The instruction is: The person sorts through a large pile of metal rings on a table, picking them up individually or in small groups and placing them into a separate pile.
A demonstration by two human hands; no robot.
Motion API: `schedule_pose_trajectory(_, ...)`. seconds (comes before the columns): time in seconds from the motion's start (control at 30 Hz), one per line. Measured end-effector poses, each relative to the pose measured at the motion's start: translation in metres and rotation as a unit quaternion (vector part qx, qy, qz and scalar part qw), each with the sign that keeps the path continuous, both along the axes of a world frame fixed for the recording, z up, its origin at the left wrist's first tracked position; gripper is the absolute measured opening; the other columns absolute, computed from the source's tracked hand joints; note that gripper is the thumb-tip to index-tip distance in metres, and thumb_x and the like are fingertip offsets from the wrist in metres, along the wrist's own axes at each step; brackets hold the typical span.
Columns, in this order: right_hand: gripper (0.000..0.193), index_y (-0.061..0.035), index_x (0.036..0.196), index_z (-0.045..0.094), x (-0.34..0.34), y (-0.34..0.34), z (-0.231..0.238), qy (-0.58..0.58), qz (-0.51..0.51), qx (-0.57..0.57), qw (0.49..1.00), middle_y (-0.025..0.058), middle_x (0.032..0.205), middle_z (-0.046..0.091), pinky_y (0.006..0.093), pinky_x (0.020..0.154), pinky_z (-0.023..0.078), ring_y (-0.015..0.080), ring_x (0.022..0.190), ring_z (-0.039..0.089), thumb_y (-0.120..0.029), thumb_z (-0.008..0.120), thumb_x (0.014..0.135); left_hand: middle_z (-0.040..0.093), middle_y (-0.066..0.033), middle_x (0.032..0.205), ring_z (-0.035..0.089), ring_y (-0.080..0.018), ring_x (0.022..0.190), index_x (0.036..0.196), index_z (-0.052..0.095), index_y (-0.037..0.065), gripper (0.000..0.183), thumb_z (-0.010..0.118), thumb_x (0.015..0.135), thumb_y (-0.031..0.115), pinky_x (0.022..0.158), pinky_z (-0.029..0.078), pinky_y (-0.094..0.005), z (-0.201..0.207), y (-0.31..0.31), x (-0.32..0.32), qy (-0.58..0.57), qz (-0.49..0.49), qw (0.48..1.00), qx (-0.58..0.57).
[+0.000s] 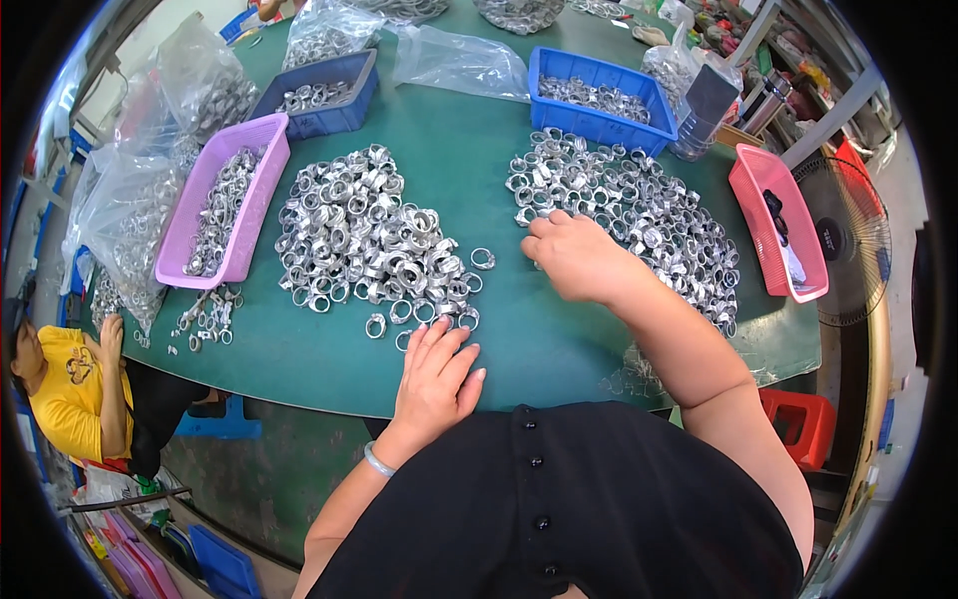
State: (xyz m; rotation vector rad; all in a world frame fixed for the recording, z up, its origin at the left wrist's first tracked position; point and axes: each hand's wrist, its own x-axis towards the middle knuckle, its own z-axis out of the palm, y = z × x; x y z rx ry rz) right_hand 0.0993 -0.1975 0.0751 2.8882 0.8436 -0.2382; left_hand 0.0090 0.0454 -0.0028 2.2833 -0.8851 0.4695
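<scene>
Two heaps of small silver metal rings, each with a raised lug, lie on the green table: a left heap [359, 235] and a right heap [639, 210]. My left hand [434, 379] rests palm down at the near edge of the left heap, fingers stretched out and touching the closest rings. Against the left edge of the right heap, my right hand [574, 255] is closed with its fingertips bent down; what they pinch, if anything, is hidden. Between the heaps lies one loose ring [483, 259], and another single ring [375, 325] sits in front of the left heap.
A pink basket [274, 150] and two blue bins [364, 95] [544, 65] hold metal parts. Clear bags of parts [130, 200] stand at left, near a seated person in yellow [75, 384]. At right are a coral basket [743, 165], a fan [858, 235] and a red stool [813, 429].
</scene>
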Motion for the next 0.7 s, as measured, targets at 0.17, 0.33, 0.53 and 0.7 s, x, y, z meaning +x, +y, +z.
schedule_pose_trajectory(0.17,0.049,-0.0037,0.112,0.058,0.01,0.027,-0.015,-0.005,0.034,0.209,0.977,0.0128,0.113,0.057,0.0403,0.089,0.045,0.0321,0.104,0.054,-0.028,0.075,0.073,0.061,-0.0133,0.114,0.053,-0.0358,0.116,0.102,0.065,0.005,0.033,0.073,0.071,0.012,0.1,0.037,-0.0492,0.001,0.0,0.0,-0.001,0.001,1.0,0.005)
schedule_pose_trajectory(0.33,0.029,-0.0077,0.093,0.065,0.019,0.04,-0.047,-0.009,0.037,0.308,0.951,0.011,0.099,0.058,0.0407,0.083,0.048,0.0307,0.097,0.055,-0.027,0.074,0.074,0.061,-0.0132,0.115,0.053,-0.0358,0.116,0.101,0.065,0.005,0.032,0.073,0.072,0.013,0.1,0.036,-0.0497,-0.001,-0.001,0.0,0.0,-0.001,1.0,-0.003)
schedule_pose_trajectory(0.53,0.016,-0.0075,0.088,0.064,0.02,0.033,-0.043,0.012,0.026,0.236,0.971,0.0099,0.096,0.058,0.0399,0.083,0.045,0.0301,0.094,0.054,-0.006,0.064,0.072,0.061,-0.0132,0.114,0.053,-0.0357,0.117,0.101,0.065,0.006,0.031,0.073,0.072,0.013,0.101,0.036,-0.05,-0.002,0.001,-0.001,0.008,0.003,1.0,-0.003)
schedule_pose_trajectory(0.7,0.015,-0.0081,0.088,0.064,0.016,0.023,-0.04,0.003,0.013,0.242,0.97,0.009,0.097,0.057,0.0409,0.085,0.044,0.0292,0.099,0.053,-0.009,0.062,0.073,0.061,-0.0127,0.114,0.053,-0.0352,0.117,0.101,0.065,0.006,0.031,0.073,0.072,0.013,0.101,0.036,-0.0502,-0.003,0.0,0.0,0.006,-0.001,1.0,-0.007)
